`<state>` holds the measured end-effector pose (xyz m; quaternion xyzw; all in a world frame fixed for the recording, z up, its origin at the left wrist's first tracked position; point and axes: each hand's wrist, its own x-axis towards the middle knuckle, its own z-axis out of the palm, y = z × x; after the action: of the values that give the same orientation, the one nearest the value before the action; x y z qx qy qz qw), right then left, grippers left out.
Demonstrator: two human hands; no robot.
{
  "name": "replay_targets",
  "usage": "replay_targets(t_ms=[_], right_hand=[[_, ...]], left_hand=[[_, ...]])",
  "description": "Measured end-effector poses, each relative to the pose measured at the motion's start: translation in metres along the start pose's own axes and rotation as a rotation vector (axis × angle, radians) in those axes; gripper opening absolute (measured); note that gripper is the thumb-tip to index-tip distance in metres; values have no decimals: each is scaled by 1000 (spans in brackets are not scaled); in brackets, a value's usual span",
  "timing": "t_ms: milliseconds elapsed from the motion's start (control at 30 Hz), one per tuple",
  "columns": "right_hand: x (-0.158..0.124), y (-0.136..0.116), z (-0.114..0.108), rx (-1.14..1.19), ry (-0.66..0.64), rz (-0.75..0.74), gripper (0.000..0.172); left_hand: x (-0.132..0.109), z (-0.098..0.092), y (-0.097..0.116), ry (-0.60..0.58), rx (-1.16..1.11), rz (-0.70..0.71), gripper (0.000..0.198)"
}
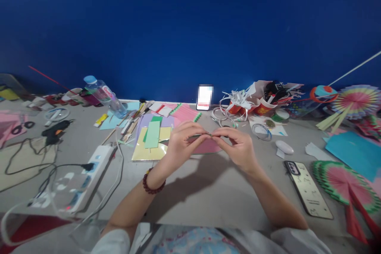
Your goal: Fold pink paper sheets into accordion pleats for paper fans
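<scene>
Over the middle of the desk, my left hand (182, 143) and my right hand (236, 147) meet, thumbs and fingers pinching. Between them is the far edge of a pink paper sheet (205, 147) with a thin green border. The fingertips of both hands almost touch on a narrow dark edge, and the fingers hide part of the sheet. Close to my left hand lie a light green paper strip (152, 135) and a yellow sheet (139, 149) in a clear sleeve. A pink pleated paper (187, 112) with green trim lies behind my hands.
A lit phone (204, 97) leans against the blue wall. To the left are a power strip (93, 174) with cables, a glue gun (56, 131) and a bottle (105, 95). On the right are cups of tools (263, 107), another phone (309, 190) and a watermelon-coloured paper fan (347, 182).
</scene>
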<state>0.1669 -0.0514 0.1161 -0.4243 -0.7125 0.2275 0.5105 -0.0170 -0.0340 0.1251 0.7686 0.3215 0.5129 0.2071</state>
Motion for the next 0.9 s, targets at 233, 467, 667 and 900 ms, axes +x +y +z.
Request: replay_targets(t_ms=[233, 467, 667, 900], right_hand=[[0, 4, -3, 116, -67, 27, 7], [-1, 6, -1, 111, -87, -12, 9], [2, 12, -2, 112, -113, -59, 11], [3, 12, -1, 125, -134, -149, 12]], left_hand=[[-1, -5, 12, -46, -16, -35, 3], [-2, -9, 17, -86, -11, -91, 6], [0, -21, 20, -203, -58, -219, 15], [-3, -17, 19, -165, -9, -111, 9]])
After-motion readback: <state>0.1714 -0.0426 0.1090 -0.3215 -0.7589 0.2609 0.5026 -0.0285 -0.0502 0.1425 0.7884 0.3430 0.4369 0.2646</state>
